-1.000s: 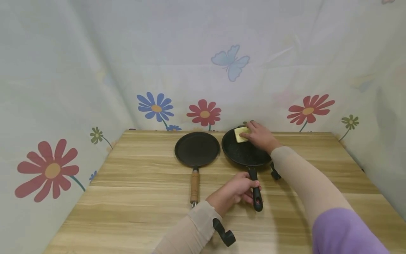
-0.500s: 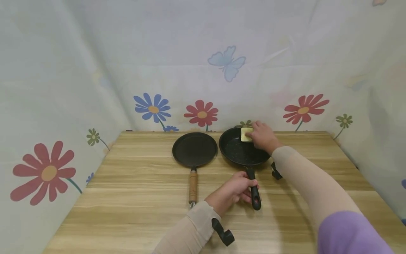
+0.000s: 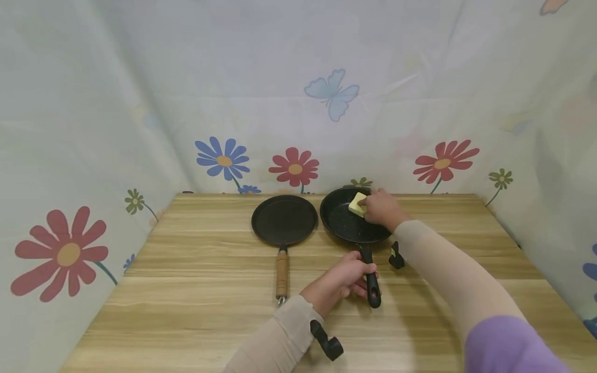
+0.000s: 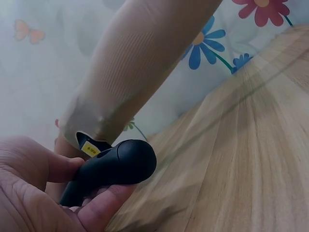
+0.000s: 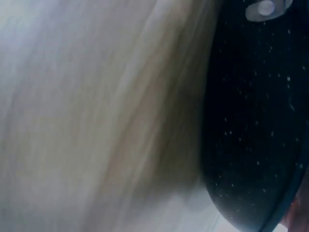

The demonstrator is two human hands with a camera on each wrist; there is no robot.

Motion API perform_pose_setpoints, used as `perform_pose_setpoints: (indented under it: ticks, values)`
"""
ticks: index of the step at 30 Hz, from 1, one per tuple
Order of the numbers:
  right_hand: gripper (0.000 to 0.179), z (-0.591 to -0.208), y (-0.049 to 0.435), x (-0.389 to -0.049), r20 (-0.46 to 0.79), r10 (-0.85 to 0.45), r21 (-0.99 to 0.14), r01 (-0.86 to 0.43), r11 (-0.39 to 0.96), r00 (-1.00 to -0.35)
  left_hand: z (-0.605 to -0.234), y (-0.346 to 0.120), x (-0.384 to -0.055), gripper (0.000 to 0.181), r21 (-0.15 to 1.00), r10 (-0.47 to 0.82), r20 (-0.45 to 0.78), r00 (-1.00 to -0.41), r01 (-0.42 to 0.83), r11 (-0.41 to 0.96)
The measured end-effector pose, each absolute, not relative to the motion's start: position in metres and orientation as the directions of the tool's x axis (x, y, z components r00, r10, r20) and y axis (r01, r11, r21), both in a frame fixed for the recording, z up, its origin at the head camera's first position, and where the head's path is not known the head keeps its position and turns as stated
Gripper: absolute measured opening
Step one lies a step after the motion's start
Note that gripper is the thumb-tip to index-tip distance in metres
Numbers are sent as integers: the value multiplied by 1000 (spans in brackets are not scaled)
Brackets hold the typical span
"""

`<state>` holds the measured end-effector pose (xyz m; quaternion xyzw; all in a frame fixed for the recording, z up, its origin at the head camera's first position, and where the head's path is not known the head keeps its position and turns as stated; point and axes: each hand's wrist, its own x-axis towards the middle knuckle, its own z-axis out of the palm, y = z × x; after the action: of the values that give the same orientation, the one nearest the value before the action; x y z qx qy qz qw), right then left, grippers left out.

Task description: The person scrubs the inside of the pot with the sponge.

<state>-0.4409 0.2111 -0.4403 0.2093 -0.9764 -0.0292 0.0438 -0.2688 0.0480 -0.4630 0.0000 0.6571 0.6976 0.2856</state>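
Note:
A black speckled frying pan [image 3: 347,227] lies on the table, its black handle [image 3: 373,291] pointing toward me. My left hand [image 3: 350,275] grips that handle, thumb on top. The left wrist view shows the handle's rounded end [image 4: 135,162] between my thumb and fingers. Over the right side of the pan, my right hand [image 3: 384,208] holds a pale yellow sponge [image 3: 356,204] against the inside of the pan. In the right wrist view the pan's speckled side [image 5: 256,121] fills the right; the sponge is hidden there.
A flat black griddle pan [image 3: 284,220] with a wooden handle [image 3: 282,274] lies just left of the frying pan. A flower-print curtain [image 3: 261,114] stands behind the wooden table [image 3: 196,269] and along its sides.
My right hand first slid the sponge rightward along the pan's far side, then brought it nearer to me, turning it slightly. My left hand keeps its grip on the handle.

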Motion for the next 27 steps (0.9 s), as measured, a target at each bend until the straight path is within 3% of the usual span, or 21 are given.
perform_pose_setpoints:
  ticks: [5,19,27]
  values:
    - [46,-444,209,-442,45,-382,-10,-382,924,-923,-464,49,-268,15,916,408,-373,-834,-401,17]
    - [43,-455,206,-450,109,-459,-85,-468,880,-882,-464,44,-272,16,922,444,-362,-820,-384,43]
    - [43,-451,183,-447,70,-414,-182,-420,889,-908,-465,43,-274,18,919,455,-370,-810,-391,51]
